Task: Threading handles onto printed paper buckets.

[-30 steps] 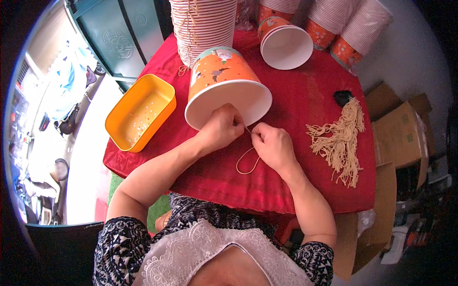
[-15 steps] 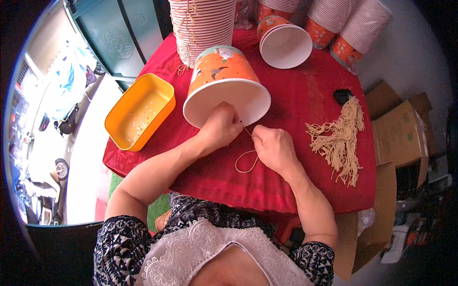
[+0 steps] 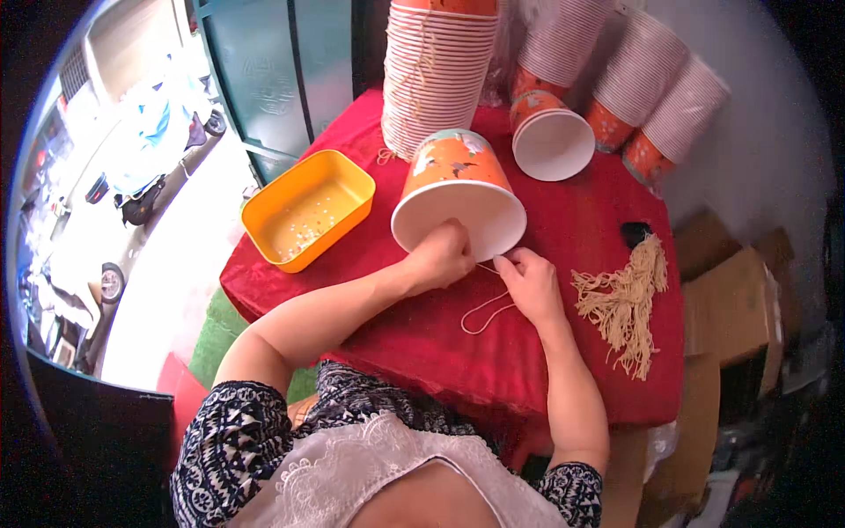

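An orange paper bucket (image 3: 453,167) with printed figures and a white inside lies tilted, its mouth toward me. My left hand (image 3: 443,257) is closed in front of the mouth, fingertips partly inside, and a thin beige cord (image 3: 487,319) comes out from it. What its curled fingers hold inside is partly hidden. My right hand (image 3: 531,283) pinches the same cord close to the lower right of the rim. Below the hands, the cord hangs in a loose loop over the red cloth. To the right lies a bundle of cut beige cords (image 3: 629,304), with a black tie (image 3: 635,234) at its top.
Left of the bucket is a yellow tray (image 3: 295,198) with small pale bits in it. Behind stands a tall stack of buckets (image 3: 438,79) with cords hanging down it. Another bucket (image 3: 554,145) lies on its side, near wrapped stacks (image 3: 640,75). Cardboard boxes (image 3: 731,308) stand at right.
My view has shifted, so the table sits lower and farther right. My right hand has turned and come closer to the bucket's rim, still with the cord. The left hand stays at the mouth.
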{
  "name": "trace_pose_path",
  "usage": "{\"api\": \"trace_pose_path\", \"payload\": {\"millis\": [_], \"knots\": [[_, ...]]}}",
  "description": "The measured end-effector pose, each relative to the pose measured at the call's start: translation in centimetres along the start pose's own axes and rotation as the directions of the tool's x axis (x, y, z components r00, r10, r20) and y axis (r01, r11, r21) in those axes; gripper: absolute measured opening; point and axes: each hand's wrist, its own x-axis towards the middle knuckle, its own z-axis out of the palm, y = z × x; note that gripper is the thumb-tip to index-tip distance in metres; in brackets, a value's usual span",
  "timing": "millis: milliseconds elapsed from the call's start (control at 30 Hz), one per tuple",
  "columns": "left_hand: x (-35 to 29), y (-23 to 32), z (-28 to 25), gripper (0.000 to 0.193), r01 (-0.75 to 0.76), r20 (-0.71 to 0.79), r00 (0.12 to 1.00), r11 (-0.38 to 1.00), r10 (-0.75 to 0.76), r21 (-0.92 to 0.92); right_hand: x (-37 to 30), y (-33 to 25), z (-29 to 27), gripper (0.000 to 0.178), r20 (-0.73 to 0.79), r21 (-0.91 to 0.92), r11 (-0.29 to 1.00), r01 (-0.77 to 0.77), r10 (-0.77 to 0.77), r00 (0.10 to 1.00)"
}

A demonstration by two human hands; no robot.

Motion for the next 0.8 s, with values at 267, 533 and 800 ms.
{"api": "trace_pose_path", "payload": {"millis": [267,533,800], "knots": [[-0.2,1.4,-0.7,0.019,-0.091,0.196,0.977,0.995,0.079,0.050,1.3,0.5,0.9,0.031,-0.163,0.100,0.995,0.028,-0.011,0.987],[-5.1,8.6,-2.9,0.015,-0.499,0.297,0.802,0.855,0.518,-0.142,1.9,0.5,-2.9,0.025,-0.291,-0.043,0.992,0.116,-0.123,0.949],[-5.3,13.4,-11.1,0.019,-0.651,0.123,0.759,0.751,0.640,0.107,1.6,-4.0,-8.1,0.004,-0.184,-0.709,0.541,0.453,-0.762,0.621]]}}
